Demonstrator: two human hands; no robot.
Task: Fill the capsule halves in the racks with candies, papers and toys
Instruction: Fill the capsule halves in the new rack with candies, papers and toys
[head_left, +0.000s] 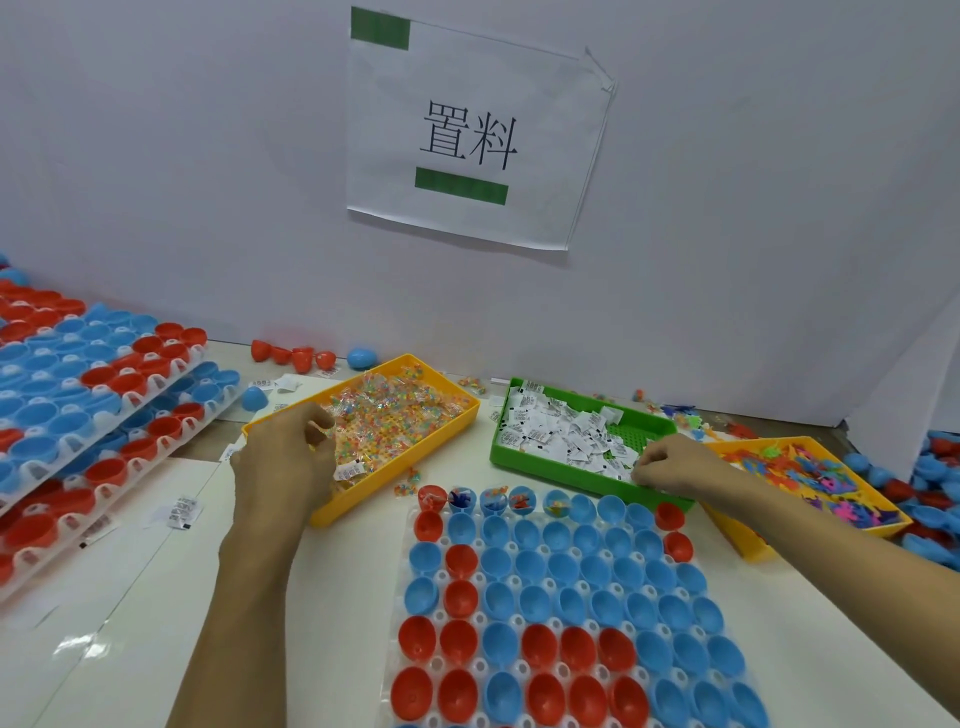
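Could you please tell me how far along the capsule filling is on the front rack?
Barely begun: only about five halves in the rack's far row hold items. The left hand picks at candies, the right hand at papers. All nearer rows remain empty.

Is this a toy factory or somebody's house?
Probably a small packing workstation, not a home. A clear plastic rack holds rows of red and blue capsule halves, sorting trays hold supplies like the green plastic tray of paper slips, and a printed paper sign labels the wall.
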